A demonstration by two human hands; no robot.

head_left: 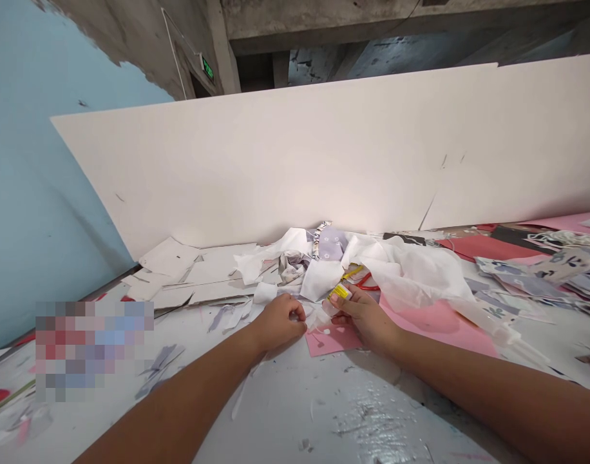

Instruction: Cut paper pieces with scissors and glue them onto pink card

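Note:
My right hand (365, 312) grips a small, pale bottle with a yellow label (341, 292), tilted over the work. To its left, my left hand (280, 322) is closed, thumb and fingers curled together beside a crumpled white scrap (318, 317). Whatever those fingers pinch, if anything, is too small to make out. Beneath the hands lies a sheet of pink paper (331, 341) with small pale bits on it. Just behind them are white tissue-like sheets (415, 274) and a lilac patterned piece (332, 245). A red and yellow object (360, 277) shows partly behind my right hand.
A tall white board (295, 167) stands along the back of the table. Cardboard pieces (169, 264) lie at the back left. A translucent squeeze bottle with a white nozzle (502, 332) rests near my right forearm. Patterned paper pieces (556, 264) and white cord (570, 240) are at right.

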